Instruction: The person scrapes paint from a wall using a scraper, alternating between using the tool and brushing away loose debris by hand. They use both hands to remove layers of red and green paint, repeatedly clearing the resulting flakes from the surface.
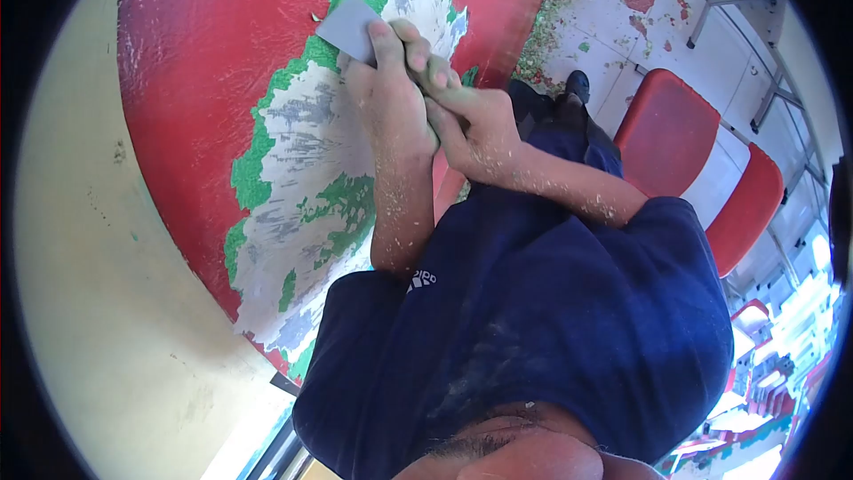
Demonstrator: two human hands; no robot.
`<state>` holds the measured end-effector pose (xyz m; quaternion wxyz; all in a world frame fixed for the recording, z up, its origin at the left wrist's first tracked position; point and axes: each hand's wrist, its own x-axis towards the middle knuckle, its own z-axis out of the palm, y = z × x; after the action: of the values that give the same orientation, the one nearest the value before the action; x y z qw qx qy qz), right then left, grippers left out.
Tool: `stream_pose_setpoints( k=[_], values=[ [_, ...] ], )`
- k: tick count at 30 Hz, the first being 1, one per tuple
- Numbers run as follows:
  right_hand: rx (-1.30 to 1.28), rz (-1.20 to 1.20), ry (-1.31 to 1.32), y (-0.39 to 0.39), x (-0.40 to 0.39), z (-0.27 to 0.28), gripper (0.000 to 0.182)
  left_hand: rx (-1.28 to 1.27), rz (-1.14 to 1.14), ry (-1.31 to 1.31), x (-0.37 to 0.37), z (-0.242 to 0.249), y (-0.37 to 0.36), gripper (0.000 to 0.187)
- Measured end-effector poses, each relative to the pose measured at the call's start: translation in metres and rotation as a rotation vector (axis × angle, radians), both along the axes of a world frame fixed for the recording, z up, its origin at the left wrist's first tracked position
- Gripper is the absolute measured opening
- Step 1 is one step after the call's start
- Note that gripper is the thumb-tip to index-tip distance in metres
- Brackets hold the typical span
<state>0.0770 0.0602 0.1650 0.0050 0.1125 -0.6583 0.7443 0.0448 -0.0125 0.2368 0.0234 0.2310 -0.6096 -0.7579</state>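
Observation:
A flat grey scraper lies against the peeling surface of a red panel. My left hand is closed on it, fingers pressing near the edge of the plate. Close beside it, my right hand is also closed, its fingers bunched against the left hand at the scraper. Any handle is hidden by the fingers. Around the plate, the red coat has come away in a ragged band, showing green patches and a whitish-grey layer. Pale flakes cling to both forearms.
Chips and dust litter the tiled floor. To the right stands a red chair, with metal furniture legs beyond it. A cream wall or surface borders the panel on the left.

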Motion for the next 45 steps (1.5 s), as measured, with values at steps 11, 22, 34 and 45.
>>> stream_pose_setpoints(
  k=[11,22,34,45],
  values=[
    [-0.052,-0.019,0.065,-0.007,-0.01,-0.001,0.021,-0.126,0.031,0.019,-0.007,-0.003,-0.003,0.032],
    [-0.087,0.07,-0.039,0.0,-0.027,0.004,0.021,-0.146,0.051,0.035,-0.029,0.018,0.011,0.029],
    [-0.168,0.215,-0.158,0.011,-0.006,-0.026,0.017,-0.027,0.198,-0.052,-0.008,-0.013,0.015,0.03],
    [-0.181,0.189,-0.074,0.007,-0.004,-0.02,0.018,-0.034,0.152,0.011,0.003,-0.019,0.001,0.026]
  ],
)
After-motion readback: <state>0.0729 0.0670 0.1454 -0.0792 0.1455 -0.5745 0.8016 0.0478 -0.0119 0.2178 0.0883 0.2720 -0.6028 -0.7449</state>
